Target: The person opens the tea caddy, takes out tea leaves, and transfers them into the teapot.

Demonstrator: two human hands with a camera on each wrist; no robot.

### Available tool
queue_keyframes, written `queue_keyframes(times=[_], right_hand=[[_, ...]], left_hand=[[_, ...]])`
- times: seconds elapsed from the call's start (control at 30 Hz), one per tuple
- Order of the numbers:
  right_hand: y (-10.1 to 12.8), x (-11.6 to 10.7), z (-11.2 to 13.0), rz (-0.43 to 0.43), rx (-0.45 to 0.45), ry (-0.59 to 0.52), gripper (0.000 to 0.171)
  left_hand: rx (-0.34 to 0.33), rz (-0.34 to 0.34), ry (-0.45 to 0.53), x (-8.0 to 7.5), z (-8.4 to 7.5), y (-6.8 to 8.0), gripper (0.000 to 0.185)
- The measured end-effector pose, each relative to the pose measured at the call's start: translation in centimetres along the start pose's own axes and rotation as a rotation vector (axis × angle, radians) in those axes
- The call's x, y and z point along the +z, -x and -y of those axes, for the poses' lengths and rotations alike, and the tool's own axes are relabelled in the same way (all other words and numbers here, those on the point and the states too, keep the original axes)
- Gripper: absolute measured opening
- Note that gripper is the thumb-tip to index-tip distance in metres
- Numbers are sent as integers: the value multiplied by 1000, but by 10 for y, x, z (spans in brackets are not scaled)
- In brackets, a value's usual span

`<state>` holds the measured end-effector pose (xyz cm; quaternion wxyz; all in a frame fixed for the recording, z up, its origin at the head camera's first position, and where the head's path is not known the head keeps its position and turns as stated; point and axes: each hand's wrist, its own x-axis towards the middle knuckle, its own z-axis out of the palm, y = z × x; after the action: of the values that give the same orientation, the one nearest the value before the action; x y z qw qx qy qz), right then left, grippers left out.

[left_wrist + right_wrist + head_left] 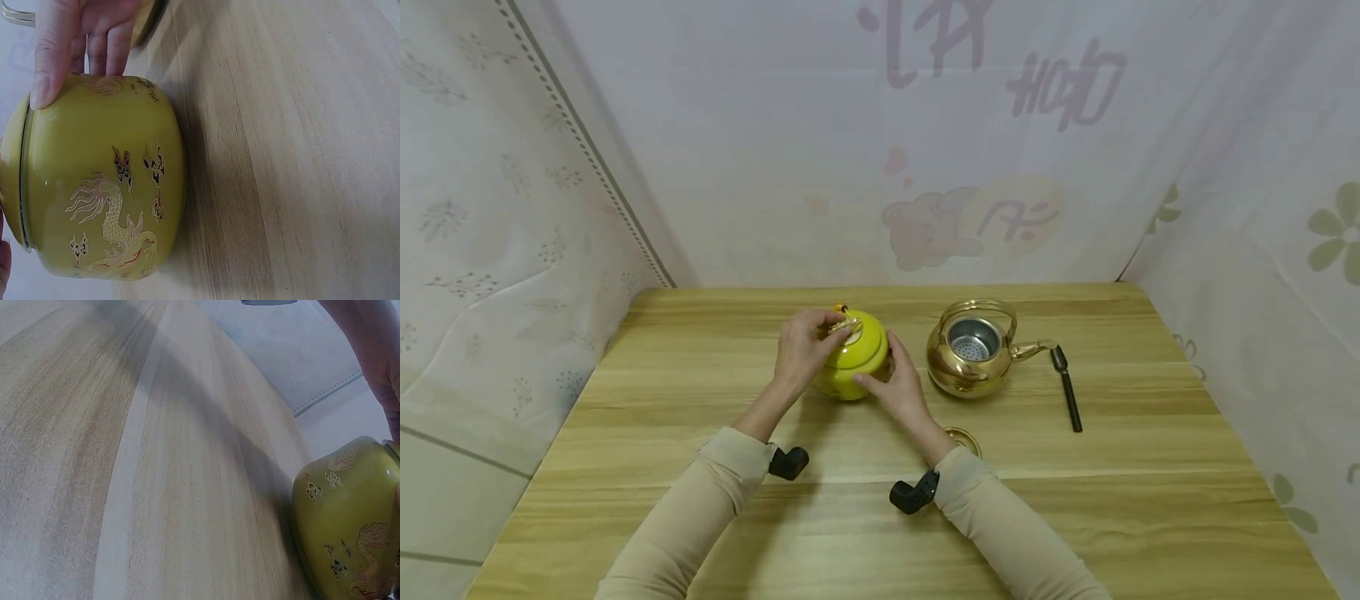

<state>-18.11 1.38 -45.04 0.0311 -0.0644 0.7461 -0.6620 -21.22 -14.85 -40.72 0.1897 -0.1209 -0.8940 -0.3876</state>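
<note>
A yellow ceramic jar with gold dragon designs stands upright on the table. Its yellow lid sits at the rim, with a thin dark seam showing between lid and body in the left wrist view. My left hand pinches the gold knob on top of the lid. Around the jar's right side, my right hand grips the body, its thumb on the near side close below the rim. The right hand also shows at the top of the left wrist view, fingers partly hidden behind the jar.
To the right stands a gold teapot, lidless, with a metal strainer inside and its spout pointing right. A black-handled utensil lies beyond the spout. Beside my right wrist lies a gold lid, partly covered.
</note>
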Motion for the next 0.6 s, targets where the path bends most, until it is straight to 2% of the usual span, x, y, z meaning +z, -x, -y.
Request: queue_keyframes(times=[0.13, 0.6], right_hand=[[-4, 1, -12, -10, 3, 10, 90], [-5, 2, -13, -12, 2, 52, 91]], left_hand=[[10, -17, 0, 1, 1, 1, 17], [36, -48, -4, 3, 1, 1, 16]])
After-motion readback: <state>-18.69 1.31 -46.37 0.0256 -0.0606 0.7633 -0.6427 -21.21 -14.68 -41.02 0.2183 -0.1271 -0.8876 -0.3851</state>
